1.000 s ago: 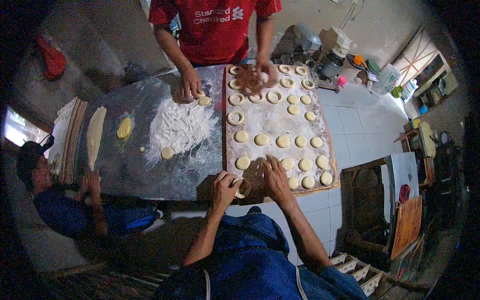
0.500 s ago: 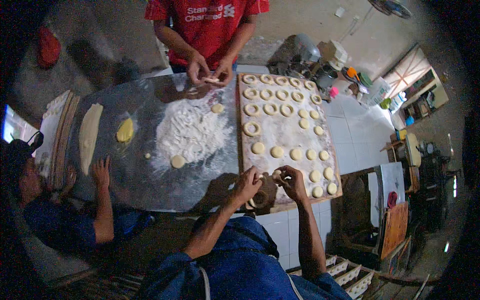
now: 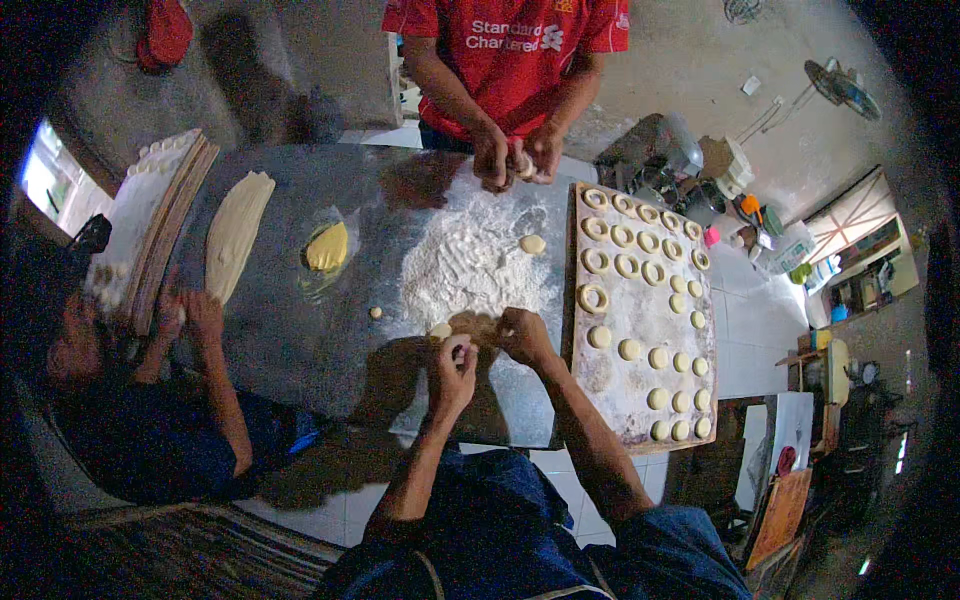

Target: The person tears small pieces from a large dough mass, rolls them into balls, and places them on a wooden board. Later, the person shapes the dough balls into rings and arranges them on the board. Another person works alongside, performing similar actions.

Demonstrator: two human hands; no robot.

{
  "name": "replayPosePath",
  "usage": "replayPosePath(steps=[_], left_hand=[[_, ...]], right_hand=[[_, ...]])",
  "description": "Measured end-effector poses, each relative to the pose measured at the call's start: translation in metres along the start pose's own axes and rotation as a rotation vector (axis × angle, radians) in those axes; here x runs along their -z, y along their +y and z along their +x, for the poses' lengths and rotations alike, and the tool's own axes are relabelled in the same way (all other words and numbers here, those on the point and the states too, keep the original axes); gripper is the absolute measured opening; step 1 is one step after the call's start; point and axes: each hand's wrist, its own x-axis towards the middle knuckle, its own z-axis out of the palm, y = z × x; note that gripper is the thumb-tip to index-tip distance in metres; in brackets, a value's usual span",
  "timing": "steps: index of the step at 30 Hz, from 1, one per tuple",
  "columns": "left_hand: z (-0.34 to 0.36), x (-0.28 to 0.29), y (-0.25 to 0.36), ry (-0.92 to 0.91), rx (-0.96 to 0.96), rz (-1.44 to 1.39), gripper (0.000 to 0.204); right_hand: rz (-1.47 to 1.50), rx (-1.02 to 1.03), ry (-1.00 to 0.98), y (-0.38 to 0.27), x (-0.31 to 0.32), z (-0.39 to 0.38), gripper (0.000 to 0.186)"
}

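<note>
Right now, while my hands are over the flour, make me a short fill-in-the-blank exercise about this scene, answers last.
1. The wooden board lies to the ____ of the flour pile.
2. The dough rings sit toward the ____ end of the wooden board, most solid dough discs toward the near end.
3. Your left hand is ____ from the wooden board than your right hand.
4. The opposite co-worker's shirt is ____.

Missing words: right; far; farther; red.

White lettering (image 3: 505, 36) (two lines), red shirt (image 3: 482, 85)
</note>
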Motion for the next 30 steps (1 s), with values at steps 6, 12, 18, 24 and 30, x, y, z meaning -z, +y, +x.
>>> replayPosePath(steps=[6,12,18,24,30], left_hand=[[-0.003,-0.032,-0.010,0.021,-0.150,-0.083,0.032],[-0.018,-0.044,0.031,-0.168,0.024,-0.038,0.033],[-0.022,-0.071,0.025,-0.215,0.321,-0.475,0.057],[-0.041,-0.081,0.042,-0.585,0.018,-0.603,0.048],[-0.064,-0.132,0.046,-0.315,0.090,-0.619,0.029]], right_hand=[[1.159,-0.115,0.236,-0.004,-0.009,-0.082,0.036],[0.946,-0.254,0.389,-0.025,0.016,-0.108,0.053],[1.180,-0.157,0.092,-0.012,0.059,-0.132,0.058],[1.668,-0.442,0.058,0.029,0.052,-0.140,0.042],[1.202,-0.221,0.421,0.064,0.045,-0.170,0.065]])
